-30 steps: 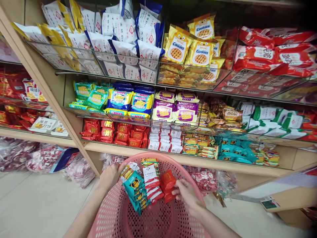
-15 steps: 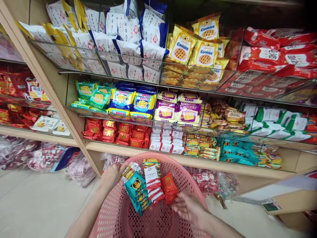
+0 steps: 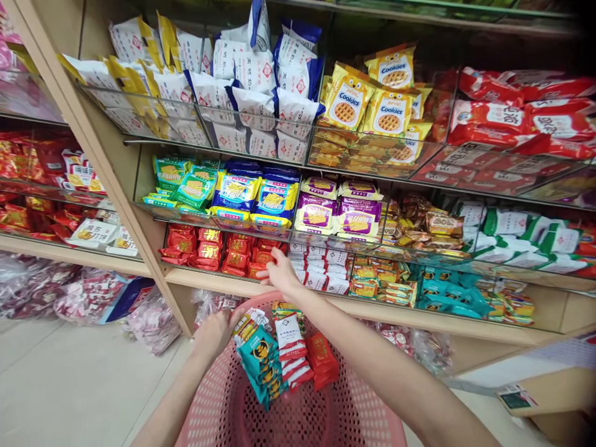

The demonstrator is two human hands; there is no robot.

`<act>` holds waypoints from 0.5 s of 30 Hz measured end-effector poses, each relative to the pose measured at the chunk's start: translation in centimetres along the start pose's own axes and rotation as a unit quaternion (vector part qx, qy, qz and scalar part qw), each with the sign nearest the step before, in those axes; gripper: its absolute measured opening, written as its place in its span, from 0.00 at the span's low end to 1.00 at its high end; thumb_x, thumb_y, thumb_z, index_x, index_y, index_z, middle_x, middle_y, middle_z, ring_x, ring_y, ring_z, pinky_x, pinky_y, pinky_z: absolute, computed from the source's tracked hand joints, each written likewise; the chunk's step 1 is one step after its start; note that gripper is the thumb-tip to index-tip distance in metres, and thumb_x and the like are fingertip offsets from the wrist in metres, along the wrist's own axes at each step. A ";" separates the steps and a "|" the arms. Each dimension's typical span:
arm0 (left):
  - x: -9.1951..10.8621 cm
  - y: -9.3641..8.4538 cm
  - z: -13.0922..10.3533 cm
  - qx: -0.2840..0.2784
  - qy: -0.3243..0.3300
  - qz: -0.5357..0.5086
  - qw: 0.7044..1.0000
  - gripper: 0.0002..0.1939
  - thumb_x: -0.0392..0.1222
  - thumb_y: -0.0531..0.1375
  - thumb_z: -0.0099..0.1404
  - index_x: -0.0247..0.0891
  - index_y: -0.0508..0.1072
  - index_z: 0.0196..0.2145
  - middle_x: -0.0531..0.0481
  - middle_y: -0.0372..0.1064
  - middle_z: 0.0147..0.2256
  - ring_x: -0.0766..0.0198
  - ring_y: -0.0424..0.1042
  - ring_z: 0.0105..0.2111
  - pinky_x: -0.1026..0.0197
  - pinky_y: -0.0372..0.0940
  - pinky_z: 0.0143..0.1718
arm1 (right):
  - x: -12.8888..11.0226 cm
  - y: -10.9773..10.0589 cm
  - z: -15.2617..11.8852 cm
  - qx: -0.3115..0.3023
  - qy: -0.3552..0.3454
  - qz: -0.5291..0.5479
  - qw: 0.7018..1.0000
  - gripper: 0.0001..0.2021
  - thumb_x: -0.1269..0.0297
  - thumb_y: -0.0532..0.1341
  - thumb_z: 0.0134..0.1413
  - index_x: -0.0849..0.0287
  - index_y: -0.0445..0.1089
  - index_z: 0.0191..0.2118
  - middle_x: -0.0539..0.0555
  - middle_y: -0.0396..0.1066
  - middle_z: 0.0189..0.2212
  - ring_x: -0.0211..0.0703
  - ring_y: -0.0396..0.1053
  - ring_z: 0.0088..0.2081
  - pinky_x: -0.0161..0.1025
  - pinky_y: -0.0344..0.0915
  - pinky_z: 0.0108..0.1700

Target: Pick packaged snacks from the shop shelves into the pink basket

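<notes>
My left hand (image 3: 215, 332) is closed on the left rim of a pink perforated plastic basket (image 3: 372, 403). Inside lie teal snack packets (image 3: 261, 360), white-and-red packets (image 3: 292, 347), red packets (image 3: 322, 360) and a few yellow-green ones partly covered. My right hand (image 3: 282, 273) reaches over the basket to the bottom shelf, fingers apart, at the front of the red wrapped packets (image 3: 237, 251). Whether its fingertips touch them I cannot tell. White small packets (image 3: 321, 270) sit just right of that hand.
Clear dividers split the wooden shelf unit (image 3: 395, 316) into bins. Above are green biscuit packs (image 3: 195, 186), purple packs (image 3: 358, 211), yellow cookie packs (image 3: 349, 99) and white-and-blue bags (image 3: 254, 68). Plastic bags of goods (image 3: 153, 323) lie on the floor under the shelf; a cardboard box stands right.
My right hand has left the red packets inside the basket and moved up and left to the red packets on the bottom shelf. My left hand keeps its hold on the rim.
</notes>
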State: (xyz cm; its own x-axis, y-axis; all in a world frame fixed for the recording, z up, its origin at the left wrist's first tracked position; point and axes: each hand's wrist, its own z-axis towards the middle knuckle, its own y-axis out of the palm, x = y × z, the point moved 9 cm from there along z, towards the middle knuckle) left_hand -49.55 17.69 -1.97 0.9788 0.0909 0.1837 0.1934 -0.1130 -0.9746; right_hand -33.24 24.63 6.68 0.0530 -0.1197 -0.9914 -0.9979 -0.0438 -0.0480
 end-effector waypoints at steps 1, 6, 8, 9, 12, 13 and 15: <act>0.1 -0.1 -0.1 0.001 0.002 0.000 1.000 0.26 0.56 0.42 0.68 0.36 0.72 0.39 0.40 0.74 0.33 0.54 0.75 0.39 0.58 0.64 0.40 | 0.3 0.1 1.3 0.025 0.015 -0.008 1.000 0.28 0.75 0.52 0.54 0.57 0.50 0.62 0.65 0.62 0.55 0.34 0.73 0.26 0.29 0.67 0.21; 0.1 0.1 -0.2 -0.003 0.001 -0.011 1.000 0.29 0.58 0.39 0.67 0.35 0.72 0.37 0.37 0.74 0.34 0.50 0.75 0.39 0.54 0.65 0.39 | 1.1 -0.3 5.1 0.084 0.060 -0.016 0.995 0.22 0.78 0.53 0.54 0.60 0.57 0.55 0.64 0.61 0.53 0.33 0.73 0.28 0.28 0.67 0.22; 0.0 0.3 0.0 0.001 0.001 -0.012 1.000 0.29 0.59 0.39 0.67 0.36 0.71 0.37 0.37 0.74 0.35 0.49 0.75 0.40 0.54 0.65 0.39 | 1.7 -0.6 5.8 0.097 0.081 -0.020 0.992 0.19 0.79 0.54 0.52 0.63 0.59 0.51 0.64 0.63 0.50 0.33 0.72 0.26 0.28 0.67 0.22; 0.0 0.3 0.1 0.002 0.002 -0.012 1.000 0.29 0.59 0.39 0.67 0.36 0.71 0.36 0.37 0.74 0.35 0.49 0.75 0.40 0.54 0.65 0.39 | 2.1 -0.7 6.1 0.102 0.089 -0.022 0.991 0.18 0.79 0.55 0.51 0.64 0.60 0.50 0.63 0.65 0.47 0.32 0.72 0.25 0.27 0.66 0.21; 0.0 0.4 0.3 0.003 0.004 -0.014 1.000 0.30 0.59 0.38 0.67 0.37 0.71 0.35 0.38 0.75 0.34 0.49 0.75 0.40 0.54 0.65 0.39 | 2.8 -0.8 7.1 0.110 0.099 -0.030 0.989 0.16 0.80 0.56 0.49 0.65 0.62 0.45 0.58 0.70 0.37 0.32 0.70 0.22 0.26 0.64 0.20; -0.1 0.4 0.3 0.003 0.003 -0.014 1.000 0.30 0.59 0.38 0.67 0.37 0.71 0.35 0.38 0.75 0.34 0.49 0.75 0.40 0.54 0.65 0.39 | 2.9 -0.8 7.4 0.111 0.098 -0.031 0.989 0.15 0.80 0.56 0.49 0.65 0.62 0.45 0.56 0.71 0.34 0.32 0.70 0.21 0.26 0.64 0.20; -0.2 0.4 0.2 0.003 0.000 -0.011 1.000 0.30 0.60 0.38 0.67 0.37 0.71 0.35 0.38 0.75 0.33 0.50 0.75 0.39 0.55 0.65 0.38 | 2.8 -0.8 7.9 0.111 0.094 -0.031 0.989 0.14 0.80 0.55 0.50 0.65 0.63 0.44 0.55 0.71 0.31 0.32 0.69 0.20 0.27 0.64 0.21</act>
State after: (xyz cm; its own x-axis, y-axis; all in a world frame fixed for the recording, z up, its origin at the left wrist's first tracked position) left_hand -49.66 17.84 -2.40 0.9743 0.0928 0.2052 0.2145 -0.1055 -0.9710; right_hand -32.61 32.12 2.95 0.1004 -0.3061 -0.9467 -0.9748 0.1601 -0.1552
